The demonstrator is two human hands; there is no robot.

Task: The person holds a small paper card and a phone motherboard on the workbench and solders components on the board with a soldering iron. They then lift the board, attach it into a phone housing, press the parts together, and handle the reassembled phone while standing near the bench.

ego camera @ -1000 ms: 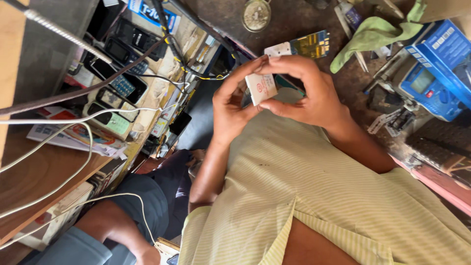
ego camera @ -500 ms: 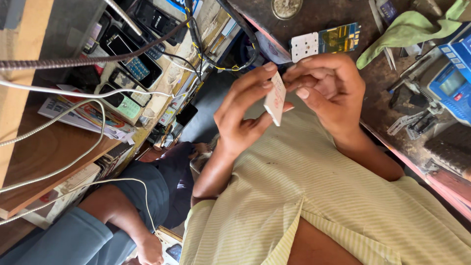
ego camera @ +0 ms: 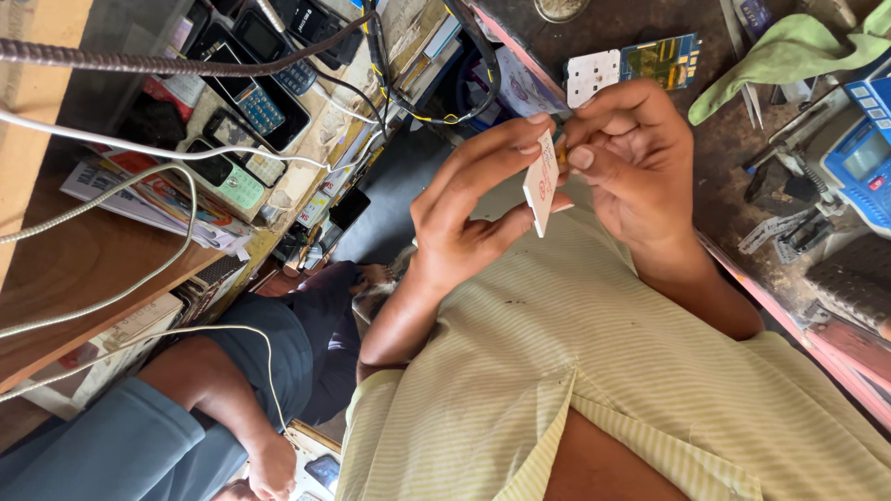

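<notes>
My left hand (ego camera: 469,209) holds a small white card (ego camera: 541,183) edge-on between thumb and fingertips, just above my striped yellow-green shirt (ego camera: 594,371). Against the card's upper edge my right hand (ego camera: 631,158) is curled, with thumb and forefinger pinching at it; a small orange bit shows there, too small to identify. Both hands touch the card in front of the dark workbench (ego camera: 715,139).
On the bench lie a circuit board with a white keypad (ego camera: 631,63), a green cloth (ego camera: 789,51), a blue meter (ego camera: 868,153) and metal tools (ego camera: 780,232). Old phones (ego camera: 241,93) and cables (ego camera: 139,158) fill the shelf at left. Another person's hand (ego camera: 269,464) is at lower left.
The card has turned from face-on to edge-on between my fingers. Both hands have drifted up and right in the view, and my right fingers have closed onto the card's top edge.
</notes>
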